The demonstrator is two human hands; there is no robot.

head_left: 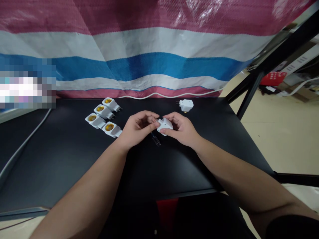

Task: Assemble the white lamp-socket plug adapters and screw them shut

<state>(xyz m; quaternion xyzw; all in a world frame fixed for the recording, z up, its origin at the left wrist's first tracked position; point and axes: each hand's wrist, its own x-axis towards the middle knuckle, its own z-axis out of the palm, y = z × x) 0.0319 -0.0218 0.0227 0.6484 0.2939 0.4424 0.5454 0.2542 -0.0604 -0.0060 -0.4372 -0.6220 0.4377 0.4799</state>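
Both hands meet over the middle of the black table (74, 166): the right hand (181, 129) grips a small white plastic plug adapter (165, 125), the left hand (138, 127) pinches its near corner. Four similar white adapters with yellow sockets (103, 116) lie just left; a clear-handled screwdriver (156, 139) lies beneath.

- Black surface (174, 166), matte, its far edge against a striped tarp.
- Four white socket adapters (103, 111) with brass insides, clustered at far left.
- One lone white adapter (186, 105), far right.
- Clear-handled screwdriver (156, 140) lying mid-surface.
- Grey cable (22, 146) crossing the left side.
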